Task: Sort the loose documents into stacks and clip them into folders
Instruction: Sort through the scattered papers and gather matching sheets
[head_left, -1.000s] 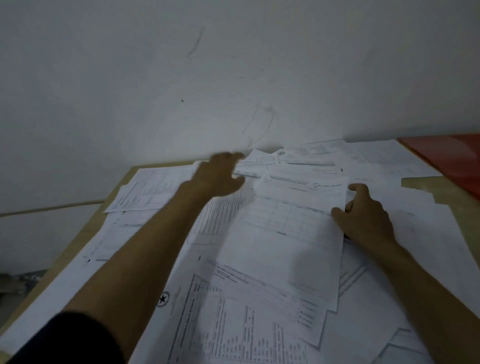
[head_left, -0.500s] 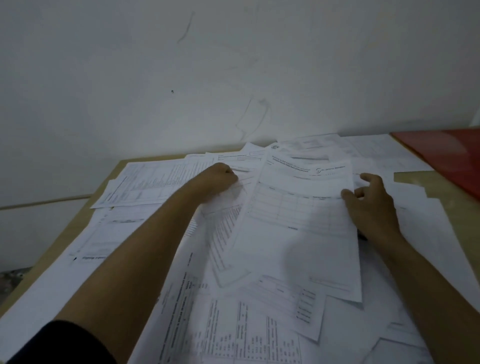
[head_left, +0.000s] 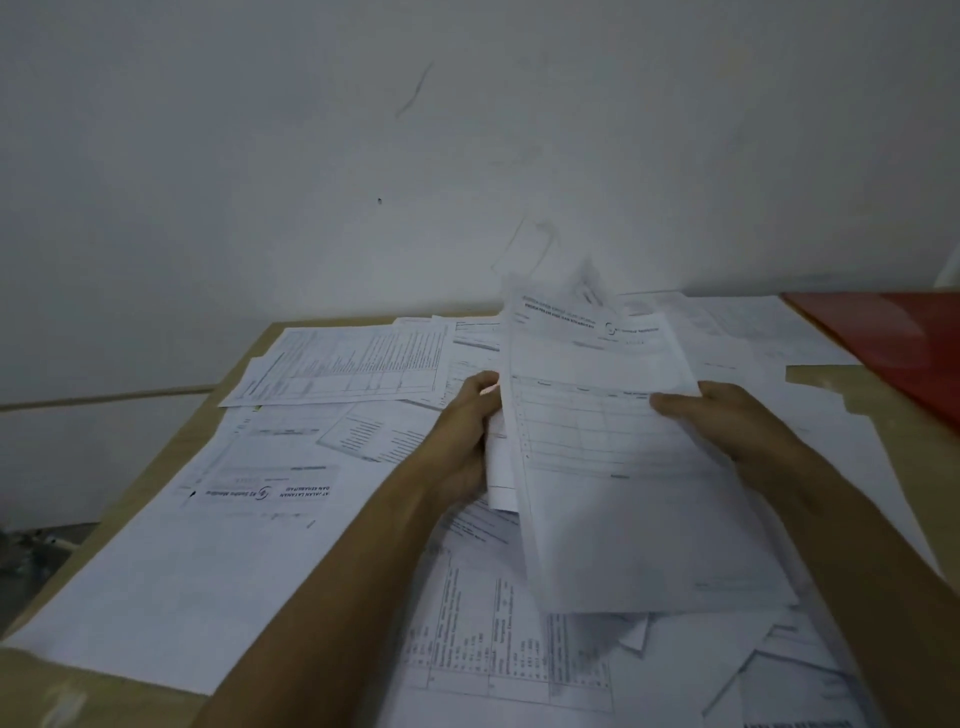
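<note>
A small bundle of printed sheets (head_left: 597, 467) is lifted off the pile and tilted up toward me. My left hand (head_left: 467, 441) grips its left edge, with another sheet behind the front one. My right hand (head_left: 727, 421) grips the right edge, thumb on top. Loose white documents (head_left: 260, 519) cover most of the wooden table (head_left: 171, 452), overlapping at odd angles. A red folder (head_left: 893, 338) lies at the far right.
A plain white wall rises directly behind the table's far edge. The table's left edge drops off to the floor, where some dim clutter (head_left: 31, 545) shows. A strip of bare wood (head_left: 815, 374) shows beside the red folder.
My left hand pulled back from the far papers and took the left edge of the sheets. Both hands raised the bundle off the pile and tilted it upright.
</note>
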